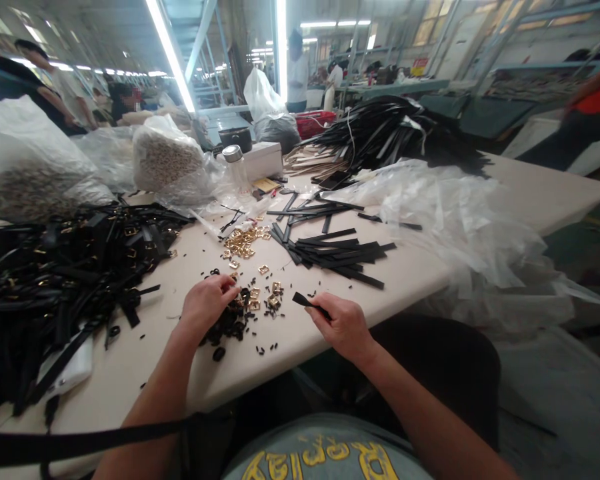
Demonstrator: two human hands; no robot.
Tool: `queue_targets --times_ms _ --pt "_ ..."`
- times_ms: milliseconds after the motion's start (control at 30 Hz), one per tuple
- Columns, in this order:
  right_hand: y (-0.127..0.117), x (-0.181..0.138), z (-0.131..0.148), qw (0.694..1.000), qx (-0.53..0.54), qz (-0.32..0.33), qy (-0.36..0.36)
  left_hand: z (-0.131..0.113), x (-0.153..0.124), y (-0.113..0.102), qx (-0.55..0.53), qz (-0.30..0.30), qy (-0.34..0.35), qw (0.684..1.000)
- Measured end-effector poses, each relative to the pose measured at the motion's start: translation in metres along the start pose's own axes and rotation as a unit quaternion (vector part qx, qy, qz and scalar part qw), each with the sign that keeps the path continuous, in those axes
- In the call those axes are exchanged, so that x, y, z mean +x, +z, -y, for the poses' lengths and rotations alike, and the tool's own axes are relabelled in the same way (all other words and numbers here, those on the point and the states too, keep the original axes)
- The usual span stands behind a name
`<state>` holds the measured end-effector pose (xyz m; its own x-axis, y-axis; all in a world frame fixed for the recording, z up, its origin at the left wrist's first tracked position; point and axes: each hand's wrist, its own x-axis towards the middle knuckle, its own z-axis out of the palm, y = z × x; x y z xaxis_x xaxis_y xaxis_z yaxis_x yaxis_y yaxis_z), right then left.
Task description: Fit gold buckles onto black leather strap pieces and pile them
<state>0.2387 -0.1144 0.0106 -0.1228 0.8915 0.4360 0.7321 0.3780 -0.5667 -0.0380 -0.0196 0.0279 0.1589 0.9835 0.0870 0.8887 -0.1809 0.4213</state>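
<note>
My right hand [344, 327] is closed around a short black strap [304, 301], whose flat end sticks out to the left past the fingers. My left hand [210, 300] rests at the heap of small black loops [233, 327], its fingers curled together at the heap's upper edge. What lies between those fingertips, if anything, is too small to make out. Between the hands lie a few gold buckles [275, 293] and scattered tiny black pieces [273, 312]. Beyond the left hand spreads a larger pile of gold buckles [243, 241].
Loose black straps [340, 253] lie beyond my right hand. A big heap of buckled straps [80, 260] covers the table's left. Around stand filled plastic bags [165, 157], a lidded jar [235, 167], crumpled clear plastic [460, 220] and a black strap bundle [380, 133]. People stand in the background.
</note>
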Motion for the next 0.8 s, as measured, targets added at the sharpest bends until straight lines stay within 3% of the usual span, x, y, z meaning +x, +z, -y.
queue_targets --times_ms 100,233,367,433,500,567,700,800 --pt "-0.004 -0.010 -0.003 1.000 -0.012 -0.003 0.004 0.006 0.003 0.007 0.035 0.033 0.010 0.999" --pt "-0.013 -0.020 -0.005 1.000 -0.027 -0.013 0.002 0.004 0.005 0.011 0.021 0.032 0.016 0.999" --pt "-0.030 -0.030 -0.007 0.999 -0.026 -0.036 0.014 0.001 -0.005 -0.003 0.007 -0.024 -0.009 1.000" --pt "-0.036 -0.035 -0.006 0.999 -0.009 -0.044 0.025 -0.004 -0.019 -0.009 -0.109 -0.076 -0.057 0.990" --pt "-0.039 -0.040 -0.001 0.999 0.015 -0.039 0.027 -0.018 -0.040 -0.009 -0.310 -0.095 -0.100 0.941" --pt "-0.037 -0.044 0.009 0.999 0.035 -0.029 0.007 -0.039 -0.064 -0.003 -0.474 -0.054 -0.108 0.872" --pt "-0.030 -0.047 0.034 0.997 0.056 -0.011 -0.042 -0.085 -0.105 0.022 -0.607 0.033 -0.118 0.785" --pt "-0.027 -0.051 0.045 0.997 0.048 -0.006 -0.061 -0.105 -0.124 0.034 -0.661 0.057 -0.140 0.735"
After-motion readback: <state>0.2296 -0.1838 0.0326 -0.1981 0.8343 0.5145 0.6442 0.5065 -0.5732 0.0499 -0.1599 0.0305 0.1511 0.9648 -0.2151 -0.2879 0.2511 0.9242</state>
